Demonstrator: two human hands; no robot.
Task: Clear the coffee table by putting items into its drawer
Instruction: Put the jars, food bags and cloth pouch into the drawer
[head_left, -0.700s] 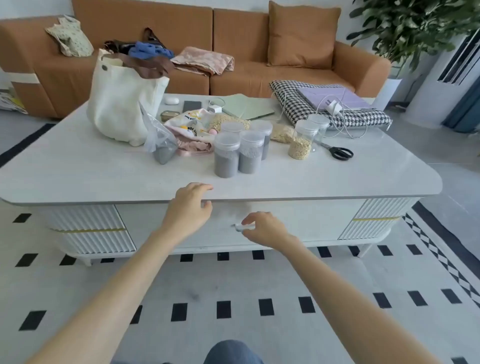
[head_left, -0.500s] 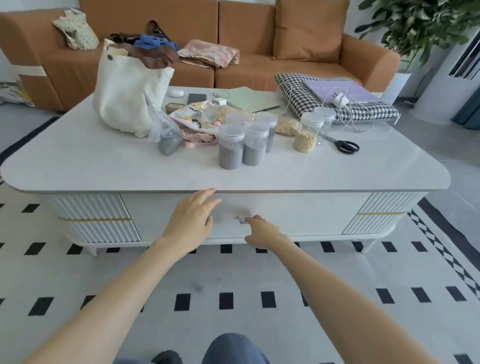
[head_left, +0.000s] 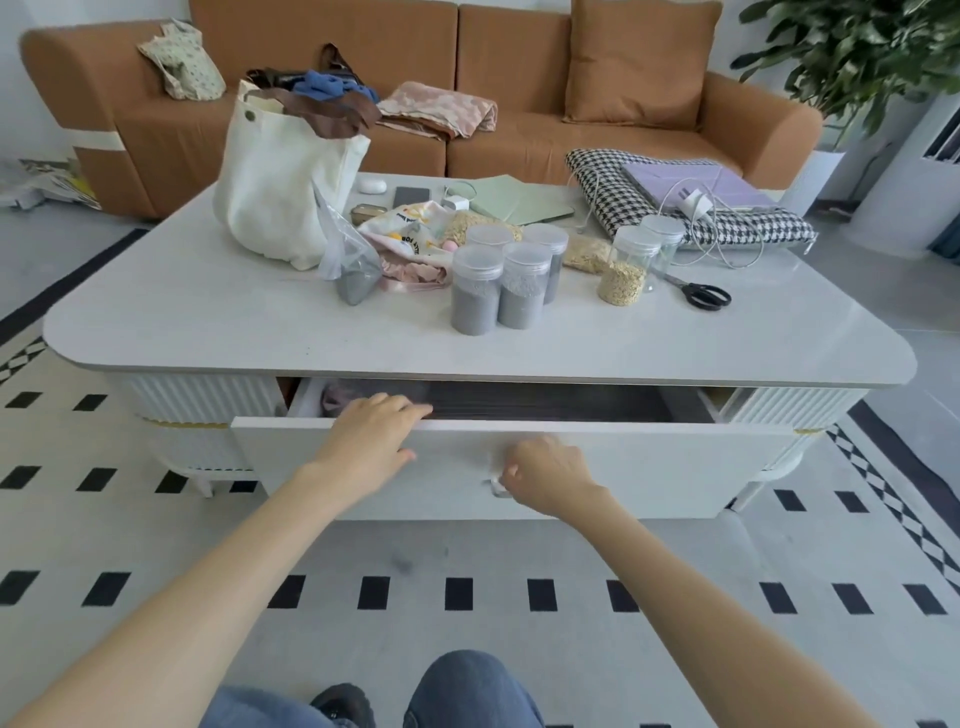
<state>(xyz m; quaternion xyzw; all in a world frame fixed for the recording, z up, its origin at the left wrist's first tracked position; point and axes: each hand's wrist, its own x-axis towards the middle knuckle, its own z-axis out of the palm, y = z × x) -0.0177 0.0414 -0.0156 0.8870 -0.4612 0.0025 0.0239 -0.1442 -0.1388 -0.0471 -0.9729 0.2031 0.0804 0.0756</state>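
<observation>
Drawer (head_left: 649, 467) part open, right hand (head_left: 550, 475) pinching handle (head_left: 497, 487), left hand (head_left: 371, 436) gripping its top edge

Partly open drawer (head_left: 649, 467) juts out below the coffee table (head_left: 208, 322) top. Left hand (head_left: 371, 441) grips the drawer's top edge, fingers hooked over it. Right hand (head_left: 550, 475) pinches the small handle (head_left: 496, 487) on the front panel. On the tabletop: white tote bag (head_left: 275, 182), grey-filled jars (head_left: 475, 291), black scissors (head_left: 704, 294).
</observation>
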